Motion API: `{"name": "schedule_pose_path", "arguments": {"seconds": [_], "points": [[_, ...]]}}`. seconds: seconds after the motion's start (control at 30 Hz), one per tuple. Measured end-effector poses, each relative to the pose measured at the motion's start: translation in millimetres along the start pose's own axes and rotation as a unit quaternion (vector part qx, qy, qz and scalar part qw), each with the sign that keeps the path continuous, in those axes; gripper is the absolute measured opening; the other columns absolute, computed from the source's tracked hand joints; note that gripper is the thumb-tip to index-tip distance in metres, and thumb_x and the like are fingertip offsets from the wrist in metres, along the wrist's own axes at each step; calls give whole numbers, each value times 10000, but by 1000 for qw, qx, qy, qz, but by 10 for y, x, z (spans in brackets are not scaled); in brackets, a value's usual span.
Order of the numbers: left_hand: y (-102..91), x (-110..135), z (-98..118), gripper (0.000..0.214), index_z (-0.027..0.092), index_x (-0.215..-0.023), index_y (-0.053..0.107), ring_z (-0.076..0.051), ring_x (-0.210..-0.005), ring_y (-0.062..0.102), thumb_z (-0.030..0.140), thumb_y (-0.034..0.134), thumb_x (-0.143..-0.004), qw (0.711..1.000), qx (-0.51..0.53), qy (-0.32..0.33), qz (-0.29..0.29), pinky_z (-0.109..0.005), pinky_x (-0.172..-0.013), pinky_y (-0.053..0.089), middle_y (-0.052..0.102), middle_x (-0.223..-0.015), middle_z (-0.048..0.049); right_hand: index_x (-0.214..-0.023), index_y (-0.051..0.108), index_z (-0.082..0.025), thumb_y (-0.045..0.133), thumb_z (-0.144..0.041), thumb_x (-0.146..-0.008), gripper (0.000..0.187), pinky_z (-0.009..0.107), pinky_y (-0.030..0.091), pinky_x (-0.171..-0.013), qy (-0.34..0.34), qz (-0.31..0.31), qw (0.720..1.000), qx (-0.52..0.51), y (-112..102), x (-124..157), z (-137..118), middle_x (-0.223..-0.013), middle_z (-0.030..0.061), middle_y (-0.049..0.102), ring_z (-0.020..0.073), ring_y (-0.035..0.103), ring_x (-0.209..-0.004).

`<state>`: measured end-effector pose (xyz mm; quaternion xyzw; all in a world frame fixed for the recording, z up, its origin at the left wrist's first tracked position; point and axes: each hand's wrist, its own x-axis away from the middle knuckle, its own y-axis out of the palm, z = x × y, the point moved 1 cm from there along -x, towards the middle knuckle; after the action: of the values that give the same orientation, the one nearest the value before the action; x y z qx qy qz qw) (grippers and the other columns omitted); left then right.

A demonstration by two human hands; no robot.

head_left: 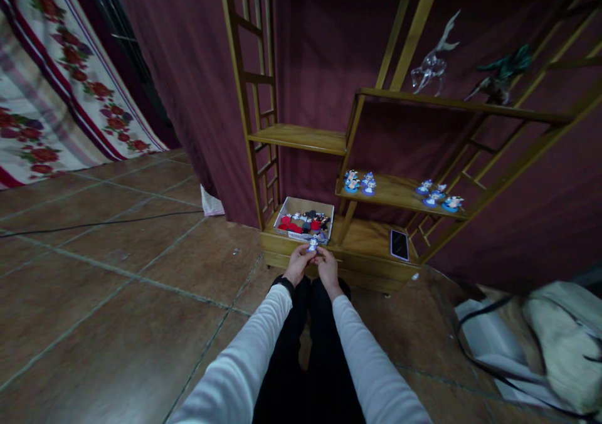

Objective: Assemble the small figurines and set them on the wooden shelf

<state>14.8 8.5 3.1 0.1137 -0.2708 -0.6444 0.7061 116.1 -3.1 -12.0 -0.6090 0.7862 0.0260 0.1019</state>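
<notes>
Both my hands meet in front of the wooden shelf unit's bottom board [367, 236]. My left hand [300, 262] and my right hand [326, 266] pinch one small blue-and-white figurine [313, 244] between their fingertips. Just behind it stands an open white box [305, 219] holding several red, black and white small pieces. On the middle shelf [399, 193] stand two groups of similar blue figurines, one at the left [359, 183] and one at the right [439, 195].
A phone [399, 244] lies flat on the bottom board, right of the box. A glass deer [433, 60] and a dark green figure [501, 76] stand on the top shelf. Bags [550, 342] lie on the tiled floor at the right. A black cable [94, 224] crosses the floor at the left.
</notes>
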Motion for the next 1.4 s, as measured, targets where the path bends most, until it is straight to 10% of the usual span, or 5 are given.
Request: {"name": "schedule_pose_path", "arguments": {"seconds": [1.4], "points": [[-44,18,99,244,113,-969,537,-183,-599,638,158,445,-748,985,127,-113,-20,-296,-572,509,643,-688,-93,-919,719,-245,466,-172,-715,333,313,479,-847,0,-11,999,32,-10,12,-65,-1046,43,601,184,579,-934]]}}
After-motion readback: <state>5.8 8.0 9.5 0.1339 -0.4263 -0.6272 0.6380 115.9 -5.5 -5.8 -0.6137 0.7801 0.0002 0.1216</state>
